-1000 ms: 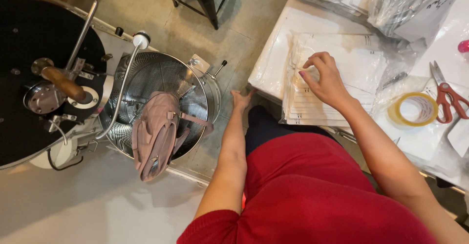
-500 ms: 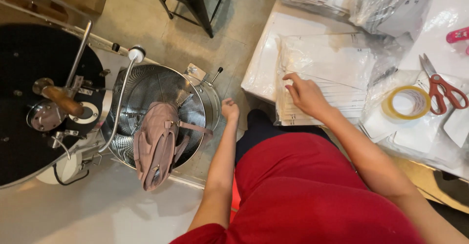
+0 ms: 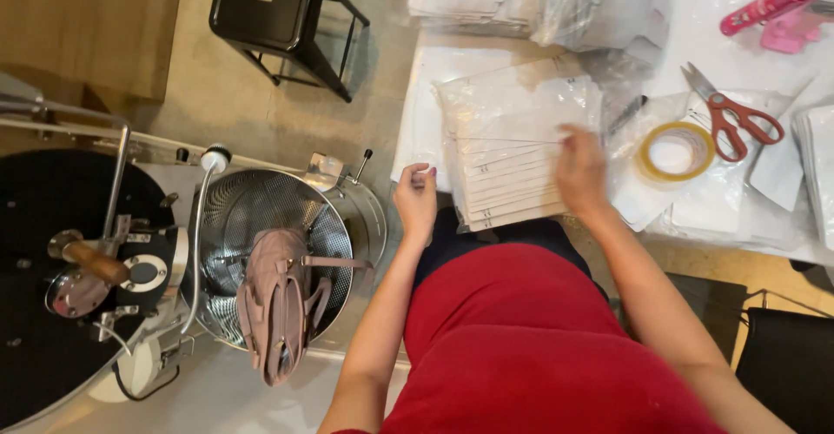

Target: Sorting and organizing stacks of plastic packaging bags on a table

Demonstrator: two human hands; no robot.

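A stack of clear-bagged white sheets (image 3: 512, 160) lies on the table, long axis running away from the person. The right hand (image 3: 580, 172) rests on its right edge, blurred, grip unclear; the left hand (image 3: 417, 201), loosely curled and empty, hovers just left.

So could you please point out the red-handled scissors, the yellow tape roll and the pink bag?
Red-handled scissors (image 3: 738, 125): head view, on the handles.
Yellow tape roll (image 3: 647, 163): head view, left rim.
Pink bag (image 3: 274, 299): head view, mid-body.

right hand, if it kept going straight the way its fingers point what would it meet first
The right hand points away from the body, already over the stack of clear flat packets. Going straight on, it would probably meet the crinkled plastic bags beyond; it is blurred and depth is unclear, so its height is uncertain.
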